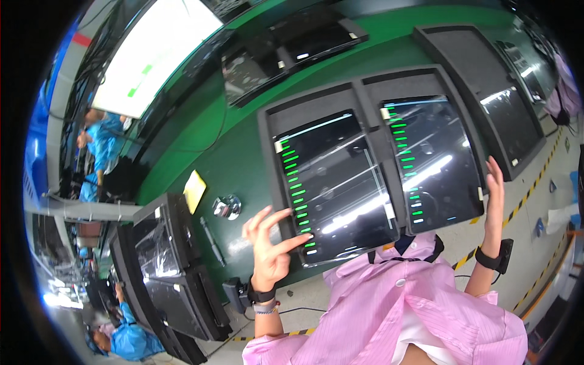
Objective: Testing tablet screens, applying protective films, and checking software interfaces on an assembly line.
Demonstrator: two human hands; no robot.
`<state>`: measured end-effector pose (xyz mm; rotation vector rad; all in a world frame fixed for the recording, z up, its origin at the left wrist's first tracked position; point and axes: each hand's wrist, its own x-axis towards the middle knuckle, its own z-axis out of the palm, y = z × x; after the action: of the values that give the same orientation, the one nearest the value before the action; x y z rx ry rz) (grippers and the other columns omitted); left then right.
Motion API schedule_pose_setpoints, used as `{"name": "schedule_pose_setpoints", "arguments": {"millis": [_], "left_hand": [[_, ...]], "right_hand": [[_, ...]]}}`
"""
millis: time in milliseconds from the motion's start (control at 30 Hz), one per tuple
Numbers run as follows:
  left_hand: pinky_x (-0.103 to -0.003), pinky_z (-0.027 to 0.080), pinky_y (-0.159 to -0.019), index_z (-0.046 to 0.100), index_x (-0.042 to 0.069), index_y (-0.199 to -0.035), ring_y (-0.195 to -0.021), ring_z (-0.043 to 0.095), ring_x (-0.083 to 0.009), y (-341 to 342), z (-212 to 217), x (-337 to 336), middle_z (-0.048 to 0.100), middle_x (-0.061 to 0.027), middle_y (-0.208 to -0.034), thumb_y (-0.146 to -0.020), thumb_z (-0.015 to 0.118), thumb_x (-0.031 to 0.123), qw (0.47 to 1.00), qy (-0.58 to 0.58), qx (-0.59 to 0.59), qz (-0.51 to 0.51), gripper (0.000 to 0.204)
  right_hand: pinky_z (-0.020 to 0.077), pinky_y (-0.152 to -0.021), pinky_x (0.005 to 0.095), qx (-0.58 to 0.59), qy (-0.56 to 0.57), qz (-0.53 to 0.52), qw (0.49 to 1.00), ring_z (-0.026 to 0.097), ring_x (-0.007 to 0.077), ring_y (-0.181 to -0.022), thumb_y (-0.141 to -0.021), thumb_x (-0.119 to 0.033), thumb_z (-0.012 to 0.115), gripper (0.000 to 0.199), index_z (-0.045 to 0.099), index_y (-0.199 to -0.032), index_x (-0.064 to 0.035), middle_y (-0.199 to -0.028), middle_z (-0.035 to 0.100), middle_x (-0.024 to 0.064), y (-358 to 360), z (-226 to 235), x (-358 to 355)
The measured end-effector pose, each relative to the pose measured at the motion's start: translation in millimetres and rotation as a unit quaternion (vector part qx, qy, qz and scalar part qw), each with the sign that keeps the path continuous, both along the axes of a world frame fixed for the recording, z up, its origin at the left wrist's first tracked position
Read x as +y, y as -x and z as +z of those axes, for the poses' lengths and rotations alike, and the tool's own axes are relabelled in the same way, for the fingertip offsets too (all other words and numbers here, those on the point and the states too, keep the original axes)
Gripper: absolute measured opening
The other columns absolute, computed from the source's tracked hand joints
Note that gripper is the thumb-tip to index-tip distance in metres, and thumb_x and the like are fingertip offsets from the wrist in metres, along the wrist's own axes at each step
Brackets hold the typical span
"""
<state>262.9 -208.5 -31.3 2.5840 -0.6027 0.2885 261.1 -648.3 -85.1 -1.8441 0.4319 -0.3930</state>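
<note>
Two tablets with lit black screens lie in a dark grey foam tray in front of me: a left tablet [334, 188] and a right tablet [432, 158]. Each screen has a column of short green bars down its left side. My left hand [272, 246] has its fingers spread, with a fingertip at the lower left of the left screen. Beside the right tablet's right edge, my right hand [496, 204] is held upright with the fingers stretched out; whether it touches the edge I cannot tell. The foam tray [364, 100] has two compartments, one per tablet.
A yellow paper [194, 191], a round shiny object [227, 207] and a black pen [212, 242] lie left on the green table. Foam trays with screens [173, 280] stand lower left; another tray [462, 61] is far right. Behind stands a bright monitor [158, 55]. People in blue work at left.
</note>
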Motion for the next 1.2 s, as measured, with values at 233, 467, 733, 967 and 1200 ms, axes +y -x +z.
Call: {"name": "schedule_pose_setpoints", "arguments": {"millis": [233, 467, 733, 967, 1200], "left_hand": [[-0.042, 0.017, -0.100, 0.073, 0.021, -0.091, -0.119, 0.035, -0.0300, -0.9, -4.0, -3.3, 0.055, -0.0107, -0.115, -0.092, 0.011, 0.053, 0.996, 0.068, -0.051, 0.040, 0.070], [-0.040, 0.034, -0.093, 0.061, 0.003, -0.112, -0.115, 0.041, -0.0294, -5.3, -13.4, -3.0, 0.051, -0.0144, -0.119, -0.095, 0.013, 0.047, 0.983, 0.141, -0.027, 0.119, 0.067], [-0.036, 0.034, -0.096, 0.044, -0.010, -0.122, -0.114, 0.046, -0.0352, -11.7, -29.8, -19.6, 0.050, -0.0248, -0.118, -0.097, 0.029, 0.035, 0.936, 0.178, 0.152, 0.263, 0.053], [-0.030, 0.033, -0.095, 0.048, -0.009, -0.118, -0.110, 0.047, -0.0220, -36.8, 1.7, -24.8, 0.054, -0.0176, -0.116, -0.095, 0.039, 0.041, 0.797, 0.410, 0.246, 0.370, 0.056], [-0.025, 0.038, -0.088, 0.049, -0.006, -0.120, -0.099, 0.050, -0.0122, -152.8, 31.9, -0.9, 0.057, -0.0081, -0.110, -0.095, 0.036, 0.043, 0.854, 0.463, 0.221, 0.087, 0.056]], "right_hand": [[0.0240, -0.105, 0.0383, 0.095, 0.177, 0.055, 0.978, 0.028, 0.0341, -0.130, -0.067, -0.033, 0.076, 0.102, 0.013, -0.141, -0.0026, -0.138, 0.028, 0.0265, -5.5, 18.5, 13.5], [0.0266, -0.104, 0.0401, 0.032, 0.160, 0.095, 0.982, 0.034, 0.0331, -0.125, -0.063, -0.027, 0.078, 0.104, 0.012, -0.141, -0.0071, -0.133, 0.033, 0.0259, -4.5, 22.6, 11.1], [0.0331, -0.096, 0.0273, 0.157, 0.082, 0.027, 0.984, 0.049, 0.0188, -0.110, -0.094, -0.048, 0.037, 0.062, 0.050, -0.117, 0.0086, -0.114, 0.056, 0.0152, -34.4, 17.5, -25.5], [0.0290, -0.100, 0.0283, 0.149, -0.057, 0.041, 0.986, 0.043, 0.0190, -0.119, -0.088, -0.046, 0.051, 0.065, 0.044, -0.125, 0.0075, -0.129, 0.046, 0.0147, -44.6, 45.0, -29.1], [0.0386, -0.086, 0.0228, 0.044, -0.149, 0.061, 0.986, 0.052, 0.0095, -0.098, -0.088, -0.043, 0.052, 0.049, 0.056, -0.113, -0.0006, -0.107, 0.057, 0.0048, -97.9, 93.2, -47.6]]}}
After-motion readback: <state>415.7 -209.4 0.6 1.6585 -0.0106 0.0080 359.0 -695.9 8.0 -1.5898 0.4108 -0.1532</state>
